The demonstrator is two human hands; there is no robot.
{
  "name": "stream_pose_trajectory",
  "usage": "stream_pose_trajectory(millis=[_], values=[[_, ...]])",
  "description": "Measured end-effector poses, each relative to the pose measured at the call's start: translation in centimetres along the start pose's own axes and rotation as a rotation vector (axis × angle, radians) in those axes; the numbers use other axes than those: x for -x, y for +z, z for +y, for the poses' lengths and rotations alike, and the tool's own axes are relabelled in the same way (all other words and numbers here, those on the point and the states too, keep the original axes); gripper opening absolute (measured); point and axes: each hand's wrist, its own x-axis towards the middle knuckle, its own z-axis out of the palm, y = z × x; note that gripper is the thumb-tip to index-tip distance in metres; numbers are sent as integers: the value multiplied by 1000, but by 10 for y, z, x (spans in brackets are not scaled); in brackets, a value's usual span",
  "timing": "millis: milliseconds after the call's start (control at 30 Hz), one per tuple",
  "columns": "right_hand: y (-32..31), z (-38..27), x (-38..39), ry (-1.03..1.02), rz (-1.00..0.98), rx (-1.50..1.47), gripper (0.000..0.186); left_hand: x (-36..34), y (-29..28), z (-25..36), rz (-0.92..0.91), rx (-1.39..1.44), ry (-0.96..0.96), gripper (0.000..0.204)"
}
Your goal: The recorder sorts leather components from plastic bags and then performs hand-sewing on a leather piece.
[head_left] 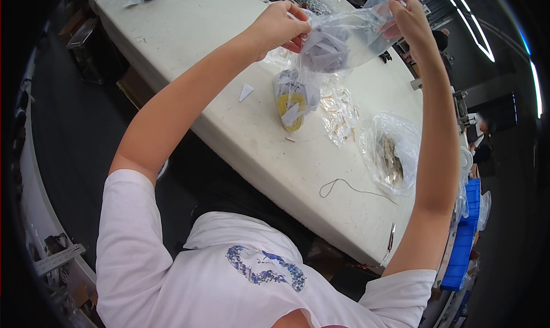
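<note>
Above the white table I hold up a clear plastic bag [326, 48] with a bunch of white-grey paper-like pieces in its lower left part. My left hand [282, 29] is closed, pinching the bag's left side. On the other side, my right hand [408, 20] grips the bag's upper right edge. Just below the raised bag, a yellow ring-shaped roll [293, 111] lies on the table, with more white-grey pieces in clear plastic behind it and over it. What the yellow roll is made of cannot be made out.
Clear plastic with small copper-coloured parts [341, 117] lies right of the roll. Farther right is a bag of greyish bits [392, 156]. Nearer me are a looped cord [335, 186] and a thin pointed tool [391, 236]. A white triangular scrap [246, 92] lies left; blue bins [460, 253] stand past the table.
</note>
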Motion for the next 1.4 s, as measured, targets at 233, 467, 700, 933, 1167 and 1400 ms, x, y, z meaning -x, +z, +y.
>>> stream_pose_trajectory(millis=[233, 467, 700, 933, 1167, 1400], values=[[22, 42, 81, 241, -209, -483, 60, -20, 31, -5, -33, 34, -12, 14], [33, 53, 101, 320, -70, -945, 30, -20, 50, 10, 8, -429, 193, 15], [62, 42, 106, -41, -69, -751, 34, -22, 57, 23, -23, -313, 259, 14], [93, 42, 87, 66, -201, -517, 36, -26, 45, -13, 158, 166, 135, 11], [92, 26, 58, 293, -191, -855, 33, 4, 13, -8, 100, -439, 163, 20], [78, -3, 22, 250, -138, -1155, 21, 6, -17, 5, -30, -85, 0, 20]])
